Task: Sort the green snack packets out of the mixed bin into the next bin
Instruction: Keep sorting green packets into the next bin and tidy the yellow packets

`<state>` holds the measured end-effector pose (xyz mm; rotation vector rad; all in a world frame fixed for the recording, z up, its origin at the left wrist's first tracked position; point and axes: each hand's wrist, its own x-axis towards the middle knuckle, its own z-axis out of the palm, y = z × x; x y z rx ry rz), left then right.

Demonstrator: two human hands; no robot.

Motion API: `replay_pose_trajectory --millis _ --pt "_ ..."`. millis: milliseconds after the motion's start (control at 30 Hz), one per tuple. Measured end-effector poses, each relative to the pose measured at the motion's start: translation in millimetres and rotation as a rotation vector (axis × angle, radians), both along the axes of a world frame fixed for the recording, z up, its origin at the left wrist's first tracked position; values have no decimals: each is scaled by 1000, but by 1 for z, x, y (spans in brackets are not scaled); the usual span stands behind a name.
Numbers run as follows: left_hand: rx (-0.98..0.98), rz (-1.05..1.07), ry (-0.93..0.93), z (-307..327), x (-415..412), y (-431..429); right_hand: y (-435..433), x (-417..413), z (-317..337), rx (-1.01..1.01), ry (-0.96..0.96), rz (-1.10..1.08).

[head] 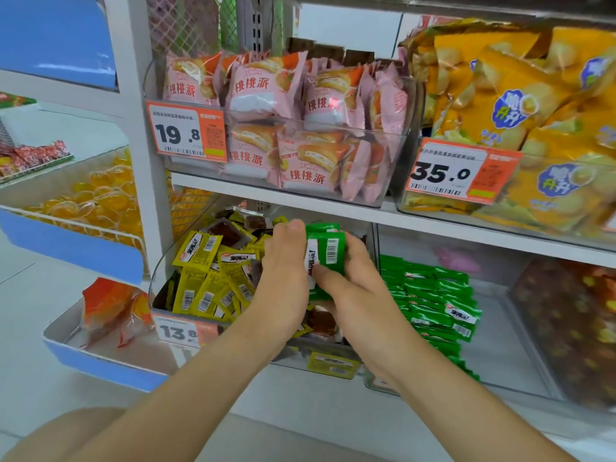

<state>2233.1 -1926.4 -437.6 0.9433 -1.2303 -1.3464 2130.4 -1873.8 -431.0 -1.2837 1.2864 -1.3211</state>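
With your left hand and right hand both pinching the green packets above the mixed bin, squeeze evenly and release low inside the next bin.

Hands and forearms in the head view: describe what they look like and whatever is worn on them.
The left hand and right hand wear no gloves, and no rings show. The left forearm and right forearm are uncovered to the frame edge: no sleeves, watch, bracelet or markings visible.
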Motion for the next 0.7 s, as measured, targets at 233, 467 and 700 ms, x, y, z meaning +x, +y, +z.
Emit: replay_pose_trajectory --millis 233,467,700 --pt "-175 -288 -200 3 -42 23 25 -47 3 -108 191 -140" --pt "-697 -80 -878 -4 -76 28 40 -164 6 85 570 -242" --pt "-1068 -220 -1249 -32 -130 38 23 -259 -50 437 1194 -281"
